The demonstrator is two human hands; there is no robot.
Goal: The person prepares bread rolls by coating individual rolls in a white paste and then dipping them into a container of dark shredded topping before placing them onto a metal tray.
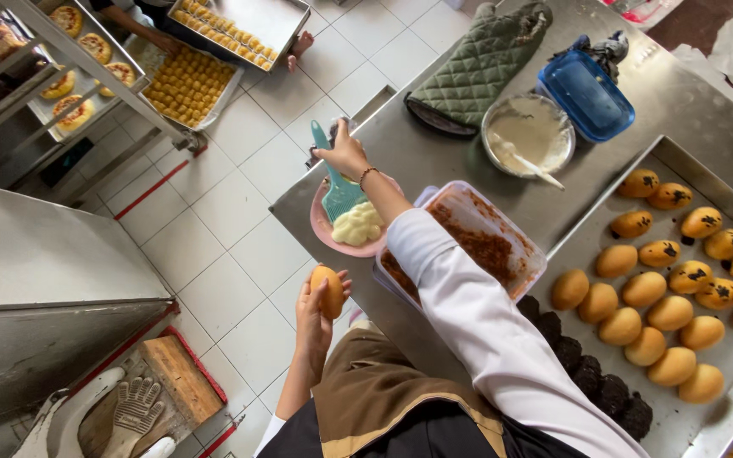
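While gripping a bun in the left hand — just off the table edge — holds a teal brush in the right hand, bristles down in cream on a pink plate. Beside it, a tub and tray of buns.

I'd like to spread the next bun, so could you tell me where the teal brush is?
The teal brush is in the right hand, over the pink plate of pale cream, left of the clear tub.

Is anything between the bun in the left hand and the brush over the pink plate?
Nothing visible. The bun in the left hand sits just below the pink plate, where the right hand holds the brush.
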